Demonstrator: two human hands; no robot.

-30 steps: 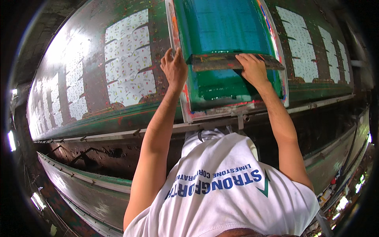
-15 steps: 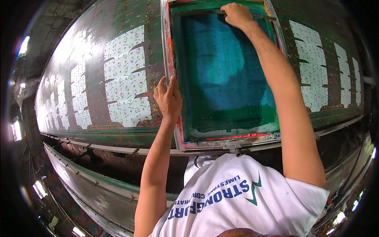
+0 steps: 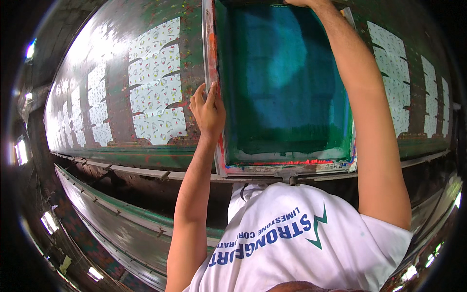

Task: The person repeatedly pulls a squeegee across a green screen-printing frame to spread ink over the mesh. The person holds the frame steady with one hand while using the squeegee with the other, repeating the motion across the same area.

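A screen-printing frame (image 3: pixel 210 63) lies on the long table, its mesh (image 3: pixel 287 92) coated in dark green and blue-green ink. My left hand (image 3: pixel 209 109) grips the frame's left rail, its fingers bent at the outer edge. At the far end of the mesh, my right hand (image 3: pixel 300 3) is closed and partly cut off by the top of the picture. It was on a squeegee a moment ago; that tool is now almost wholly out of view. My right forearm crosses over the frame's right side.
White printed fabric pieces (image 3: pixel 155 92) lie in rows on the table to the left, and similar pieces (image 3: pixel 391 63) to the right. A metal rail (image 3: pixel 131 168) runs along the near edge, with a clamp-like bracket (image 3: pixel 292 176) by the frame. Another long table (image 3: pixel 121 233) stands at lower left.
My right hand has pushed farther away with the squeegee, out to the top of the picture. My left hand stays at the frame's left rail. The view has shifted slightly.
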